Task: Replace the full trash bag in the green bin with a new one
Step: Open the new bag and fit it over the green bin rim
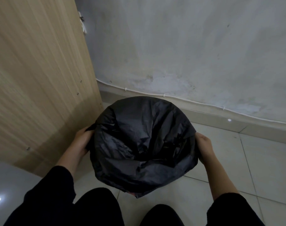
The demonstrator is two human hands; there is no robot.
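A black trash bag (142,144) is stretched over a round bin on the floor in the middle of the head view; its plastic covers the rim and sinks into the opening. The bin itself is hidden under the plastic. My left hand (81,141) grips a bunched fold of the bag at the left rim. My right hand (204,145) grips the bag's edge at the right rim, fingers curled under the plastic. A small reddish bit shows under the bag's near edge.
A light wooden cabinet side (37,82) stands close on the left. A stained grey wall (188,51) with a white cable (171,96) along its base runs behind the bin. Pale floor tiles (261,168) spread to the right. My dark-clothed knees fill the bottom edge.
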